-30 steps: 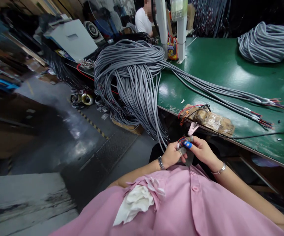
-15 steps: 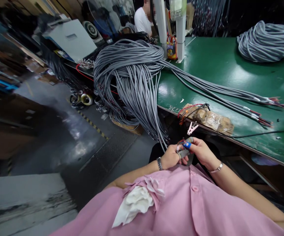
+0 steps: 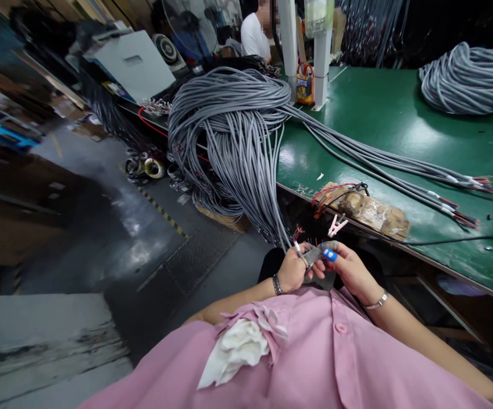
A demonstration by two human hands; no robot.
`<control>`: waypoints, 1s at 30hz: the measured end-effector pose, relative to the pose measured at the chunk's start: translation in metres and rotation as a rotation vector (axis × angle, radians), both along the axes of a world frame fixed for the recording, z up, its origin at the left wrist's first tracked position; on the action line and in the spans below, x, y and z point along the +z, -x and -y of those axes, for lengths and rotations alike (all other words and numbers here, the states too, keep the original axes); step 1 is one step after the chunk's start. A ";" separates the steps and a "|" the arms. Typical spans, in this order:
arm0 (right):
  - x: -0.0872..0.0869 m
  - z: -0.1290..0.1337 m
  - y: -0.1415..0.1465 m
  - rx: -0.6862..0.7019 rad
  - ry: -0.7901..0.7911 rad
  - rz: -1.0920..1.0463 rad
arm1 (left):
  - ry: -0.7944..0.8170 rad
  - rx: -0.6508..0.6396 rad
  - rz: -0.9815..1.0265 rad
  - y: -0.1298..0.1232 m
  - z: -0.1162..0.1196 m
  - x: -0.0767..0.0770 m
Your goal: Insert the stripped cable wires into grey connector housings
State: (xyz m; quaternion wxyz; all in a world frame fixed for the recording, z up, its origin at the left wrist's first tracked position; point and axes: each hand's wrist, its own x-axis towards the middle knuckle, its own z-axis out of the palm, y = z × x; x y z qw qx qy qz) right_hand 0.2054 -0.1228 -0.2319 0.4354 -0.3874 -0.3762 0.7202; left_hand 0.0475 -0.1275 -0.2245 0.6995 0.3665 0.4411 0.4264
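My left hand (image 3: pixel 294 270) is closed around the end of a grey cable from the big bundle (image 3: pixel 246 153), and thin coloured wires (image 3: pixel 298 233) stick up above it. Close against it, my right hand (image 3: pixel 348 269) has its fingers pinched at the wires, with blue tape on the thumb (image 3: pixel 330 255). Grey coverings wrap some fingers of both hands. Just above the hands, a pink clip (image 3: pixel 337 226) stands at the edge of a wooden block (image 3: pixel 365 210) wound with clear film.
The green table (image 3: pixel 374 125) bears a coiled grey cable bundle (image 3: pixel 468 79) and cable ends with stripped wires (image 3: pixel 463 218). A white post (image 3: pixel 320 68) rises beside a small colourful bag (image 3: pixel 305 85). A person in white (image 3: pixel 255 35) is behind.
Red wire tips now show above my left hand. My hands have shifted slightly and their fingers have changed position. The whole view has moved a little.
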 end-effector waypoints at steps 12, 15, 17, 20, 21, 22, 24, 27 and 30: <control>-0.008 -0.023 -0.019 -0.255 0.158 -0.148 | -0.046 0.159 0.054 0.004 -0.004 0.012; -0.004 -0.037 -0.022 -0.131 0.179 -0.226 | -0.028 0.021 0.125 0.003 -0.010 0.024; 0.001 -0.044 -0.019 -0.064 0.124 -0.225 | 0.001 -0.056 0.163 0.001 -0.016 0.029; 0.008 -0.050 -0.011 -0.098 0.016 -0.166 | 0.035 -0.103 0.169 -0.003 -0.023 0.032; 0.009 -0.050 -0.008 -0.124 0.009 -0.148 | 0.043 -0.111 0.165 -0.004 -0.025 0.032; 0.011 -0.050 -0.006 -0.145 0.021 -0.141 | 0.051 -0.116 0.160 -0.005 -0.027 0.031; 0.013 -0.050 -0.003 -0.168 0.075 -0.165 | 0.061 -0.125 0.144 -0.006 -0.028 0.028; 0.017 -0.049 0.001 -0.222 0.110 -0.231 | 0.058 -0.141 0.111 -0.008 -0.027 0.026; 0.019 -0.050 0.003 -0.292 0.117 -0.243 | 0.061 -0.162 0.078 -0.010 -0.026 0.025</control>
